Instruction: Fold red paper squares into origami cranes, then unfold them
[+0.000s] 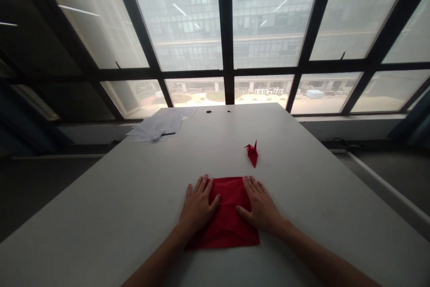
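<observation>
A creased square sheet of red paper [228, 229] lies flat on the white table in front of me. My left hand [198, 206] rests on its left side, fingers stretched out and the thumb pointing inward over the sheet. On the right side lies my right hand [260, 206], fingers spread and its thumb also on the paper. Neither hand grips anything. A folded red paper crane [252, 154] stands a little beyond my right hand, untouched.
The white table [117, 215] stretches away toward large windows with dark frames [228, 32]. Loose printed papers [161, 123] lie at the far left with a dark pen [168, 134] on them. Two round holes pierce the tabletop near its far edge.
</observation>
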Tool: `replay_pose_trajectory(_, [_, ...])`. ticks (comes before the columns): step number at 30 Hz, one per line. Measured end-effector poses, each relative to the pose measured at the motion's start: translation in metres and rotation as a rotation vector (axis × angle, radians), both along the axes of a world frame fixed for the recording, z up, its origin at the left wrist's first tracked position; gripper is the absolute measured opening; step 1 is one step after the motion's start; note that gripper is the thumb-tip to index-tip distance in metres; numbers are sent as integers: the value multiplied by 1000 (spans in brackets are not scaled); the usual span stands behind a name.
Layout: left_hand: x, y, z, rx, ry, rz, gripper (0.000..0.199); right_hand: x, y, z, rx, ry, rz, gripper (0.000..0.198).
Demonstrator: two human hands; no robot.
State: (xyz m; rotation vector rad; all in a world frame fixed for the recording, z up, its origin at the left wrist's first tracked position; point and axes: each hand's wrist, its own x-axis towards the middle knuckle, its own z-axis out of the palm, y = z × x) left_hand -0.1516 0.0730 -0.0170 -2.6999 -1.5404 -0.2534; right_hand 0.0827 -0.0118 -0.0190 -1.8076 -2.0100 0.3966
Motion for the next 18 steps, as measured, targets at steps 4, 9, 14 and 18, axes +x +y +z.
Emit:
replay_pose_trajectory(4, [1,-1,2,-2,9,0,64,1,5,-6,77,121,-119,79])
replay_pose_trajectory(9, [3,-2,2,-11,18,2,64,1,7,1,143,103,-45,60])
replay_pose_trajectory(14, [-2,12,0,-84,-99,11,65,1,3,7,31,-55,129,64])
replay_pose_trajectory(18, [-1,17,17,-98,-537,147,57,-1,2,9,13,-93,110,64])
